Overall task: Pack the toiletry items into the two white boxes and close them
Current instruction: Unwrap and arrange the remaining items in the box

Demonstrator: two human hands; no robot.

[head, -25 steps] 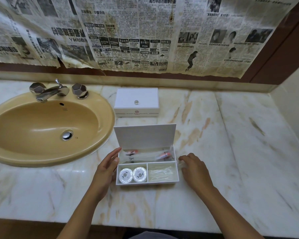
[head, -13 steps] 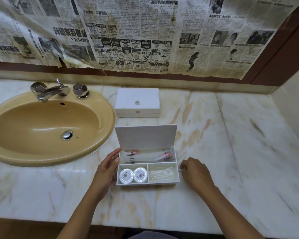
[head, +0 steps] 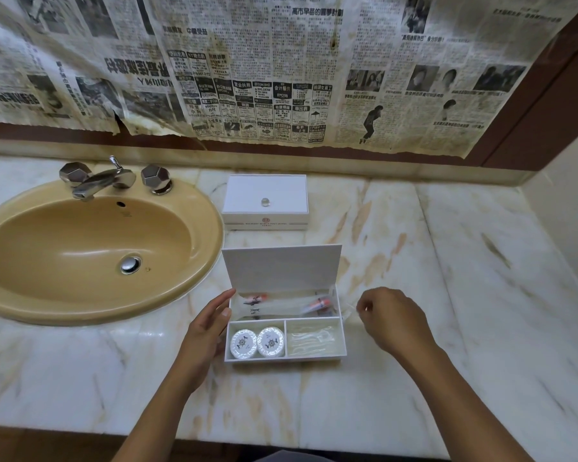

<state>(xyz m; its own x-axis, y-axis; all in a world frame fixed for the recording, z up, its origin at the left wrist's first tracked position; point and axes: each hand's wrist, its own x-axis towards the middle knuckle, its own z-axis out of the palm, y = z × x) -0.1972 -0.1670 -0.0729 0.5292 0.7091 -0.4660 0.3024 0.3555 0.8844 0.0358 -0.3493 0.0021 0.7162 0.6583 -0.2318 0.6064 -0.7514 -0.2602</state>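
One clear packet [head: 349, 308] is pinched in your right hand [head: 392, 320], just right of the open box [head: 284, 356]; its long slot runs left-right. Left hand [head: 206, 331], fingers straight, steadies the box's left wall.

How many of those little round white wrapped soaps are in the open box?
2. Both round white wrapped soaps sit side by side in the front-left compartment of the open white box: one left, one right. None visible elsewhere.

Dim, warm, even lighting; soft glare on the sink [head: 80, 248] bowl and countertop [head: 481, 295]. Wide-angle distortion bows the edges. The clear wrappers are perhaps slightly blurred.
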